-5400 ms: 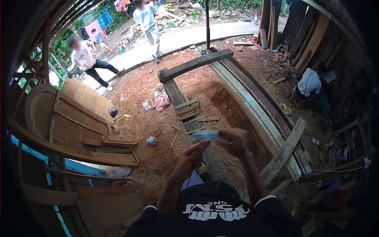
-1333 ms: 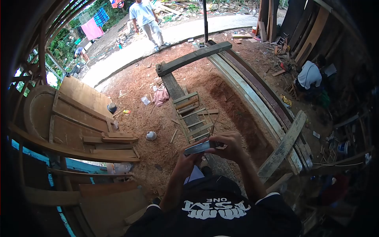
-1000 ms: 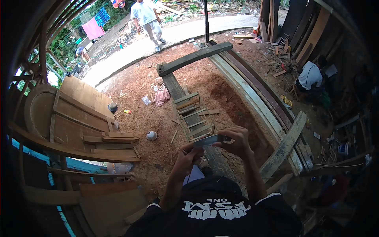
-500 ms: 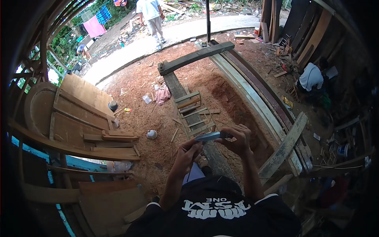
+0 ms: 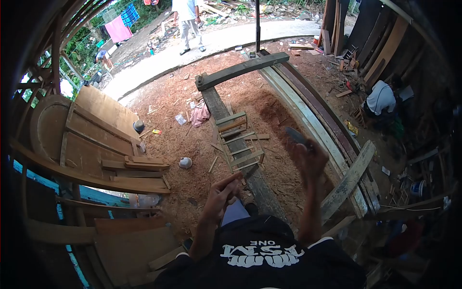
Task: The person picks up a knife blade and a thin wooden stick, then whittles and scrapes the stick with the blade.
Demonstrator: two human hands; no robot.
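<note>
My right hand (image 5: 312, 161) is closed round the handle of a knife (image 5: 296, 136), whose broad grey blade points up and left over the sawdust, right of the wooden frame. My left hand (image 5: 224, 191) is pinched closed in front of my body. A small dark piece shows at its fingertips, too unclear to name. Just beyond the left hand, a small frame of wooden slats (image 5: 239, 137) lies across a long dark plank (image 5: 216, 103). The knife is apart from the left hand, and the right hand is slightly blurred.
A thick beam (image 5: 245, 71) crosses the plank's far end. Long boards (image 5: 308, 120) lie at right, with a slanted board (image 5: 349, 178) over them. Wooden panels (image 5: 91, 132) lean at left. One person (image 5: 380, 98) crouches at right; another (image 5: 186, 21) stands on the path.
My right hand has moved up and right with the knife, away from my left hand, where the blade was before. My left hand has dropped slightly. The person on the path has shifted.
</note>
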